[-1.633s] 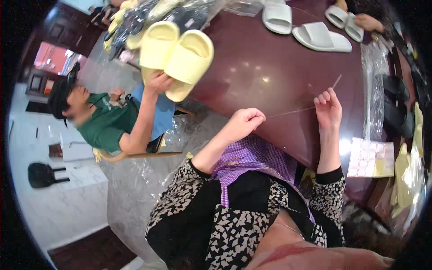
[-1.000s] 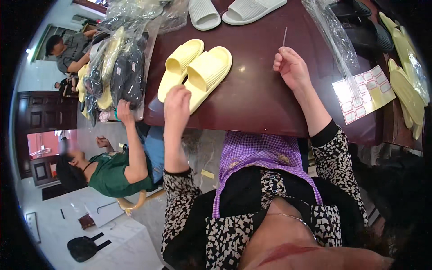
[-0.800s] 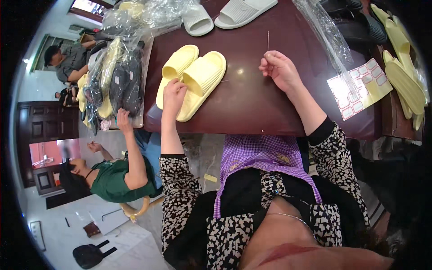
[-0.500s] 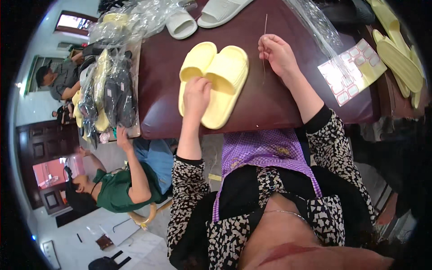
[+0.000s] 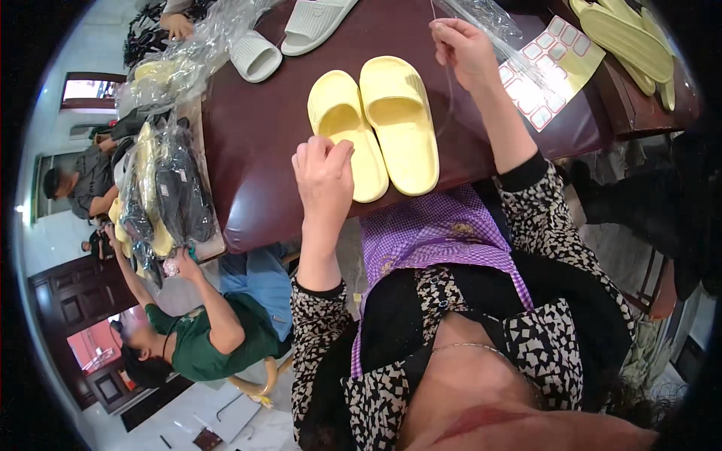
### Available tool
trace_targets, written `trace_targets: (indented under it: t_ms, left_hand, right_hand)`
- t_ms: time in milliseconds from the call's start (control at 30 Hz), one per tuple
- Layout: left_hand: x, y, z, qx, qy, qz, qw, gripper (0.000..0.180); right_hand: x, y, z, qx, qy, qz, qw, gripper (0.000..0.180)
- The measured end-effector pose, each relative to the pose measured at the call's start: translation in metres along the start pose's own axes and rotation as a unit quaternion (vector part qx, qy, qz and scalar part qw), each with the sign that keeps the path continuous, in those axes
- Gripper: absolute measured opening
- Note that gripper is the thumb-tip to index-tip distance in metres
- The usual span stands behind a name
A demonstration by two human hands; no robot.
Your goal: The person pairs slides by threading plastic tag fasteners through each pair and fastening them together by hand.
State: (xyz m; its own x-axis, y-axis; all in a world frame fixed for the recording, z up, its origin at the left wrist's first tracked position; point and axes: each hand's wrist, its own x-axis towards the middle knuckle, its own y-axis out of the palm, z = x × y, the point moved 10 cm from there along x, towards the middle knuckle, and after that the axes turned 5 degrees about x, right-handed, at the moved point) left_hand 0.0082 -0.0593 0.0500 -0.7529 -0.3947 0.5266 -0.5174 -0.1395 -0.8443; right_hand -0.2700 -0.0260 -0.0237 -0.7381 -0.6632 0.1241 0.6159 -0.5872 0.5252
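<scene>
A pair of yellow slide slippers lies side by side on the dark red tabletop, the left slipper (image 5: 349,139) and the right slipper (image 5: 401,124) with their toes pointing away from me. My left hand (image 5: 323,174) is over the left slipper's outer edge, fingers curled and thumb against them; whatever they may hold is hidden. Beyond the right slipper, my right hand (image 5: 468,54) is raised with thumb and forefinger pinched on a thin strand (image 5: 453,94). The strand's ends are hard to make out.
Grey slippers (image 5: 320,26) lie at the far edge, with clear plastic bags (image 5: 214,45) beside them. A label sheet (image 5: 553,71) and stacked yellow slippers (image 5: 624,37) are on the right. Bagged slippers (image 5: 180,188) pile up at left, near a person in green (image 5: 199,319).
The two slippers, earlier angled and touching at the straps, now lie straighter side by side. My left hand has drawn back from the straps. The right hand still pinches the strand.
</scene>
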Motion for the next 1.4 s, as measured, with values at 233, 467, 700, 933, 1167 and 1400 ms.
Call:
trace_targets:
  t_ms: [233, 467, 700, 933, 1167, 1400]
  left_hand:
    - [-0.021, -0.022, -0.012, -0.042, 0.044, -0.011, 0.998, 0.017]
    - [-0.032, -0.012, -0.035, -0.048, 0.090, -0.030, 0.994, 0.020]
    - [-0.027, 0.041, 0.007, -0.039, 0.013, -0.002, 0.999, 0.013]
    - [-0.011, 0.064, 0.033, -0.001, -0.006, -0.028, 1.000, 0.008]
    - [-0.006, 0.080, 0.037, 0.105, -0.053, 0.018, 0.993, 0.005]
    - [-0.004, 0.077, 0.037, 0.120, -0.061, -0.005, 0.991, 0.006]
  right_hand:
    - [-0.093, 0.035, 0.010, -0.287, 0.104, 0.156, 0.940, 0.013]
    - [-0.127, 0.034, -0.019, -0.478, -0.001, 0.197, 0.856, 0.015]
    - [-0.117, 0.053, -0.019, -0.616, -0.090, 0.162, 0.765, 0.015]
    - [-0.127, 0.071, -0.006, -0.580, -0.180, 0.183, 0.773, 0.015]
    - [-0.169, 0.084, 0.020, -0.547, -0.298, 0.202, 0.756, 0.020]
    - [-0.189, 0.104, 0.002, -0.518, -0.265, 0.259, 0.771, 0.026]
